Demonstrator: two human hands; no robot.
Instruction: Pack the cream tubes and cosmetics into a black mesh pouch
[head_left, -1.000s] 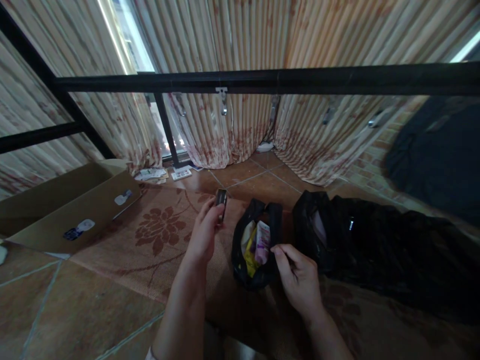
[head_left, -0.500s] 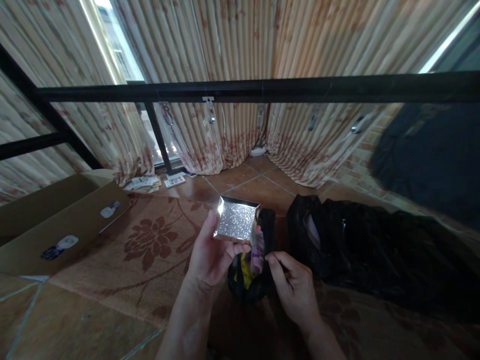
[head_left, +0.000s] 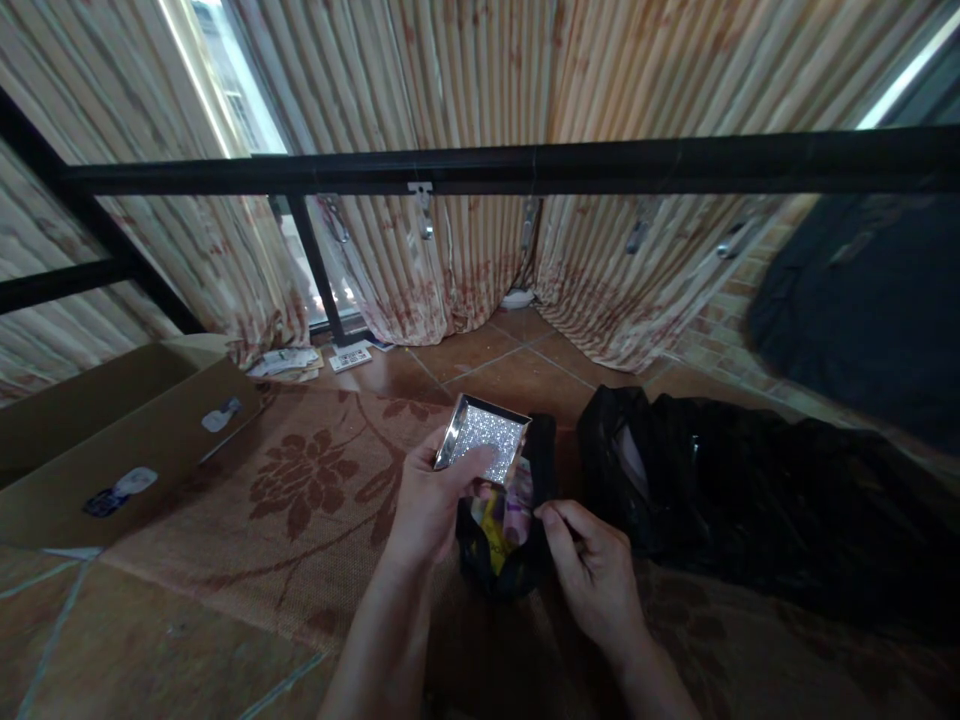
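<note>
My left hand (head_left: 427, 500) grips a square mirrored coaster (head_left: 466, 428) with shiny bevelled edges and a glittering silver centre. The thumb lies across its face; the other fingers are mostly hidden behind it. Just below stands a small black bag (head_left: 480, 562), its mouth open. Inside it show a yellow packet (head_left: 493, 535) and a pinkish-purple packet (head_left: 517, 515). At the bag's right side my right hand (head_left: 592, 565) is closed in a pinch on the black bag's rim.
A large black bag (head_left: 750, 490) lies on the right. On the left is an open cardboard box (head_left: 165, 430), beside a brown flower-patterned rug (head_left: 315, 540). A black metal rail (head_left: 480, 170) crosses in front of curtains (head_left: 480, 80). Papers (head_left: 289, 360) lie on the floor behind.
The left hand has turned and tilted the coaster, shifting it slightly right, and its thumb has slid from the edge onto the face. My right hand stays at the small bag's rim.
</note>
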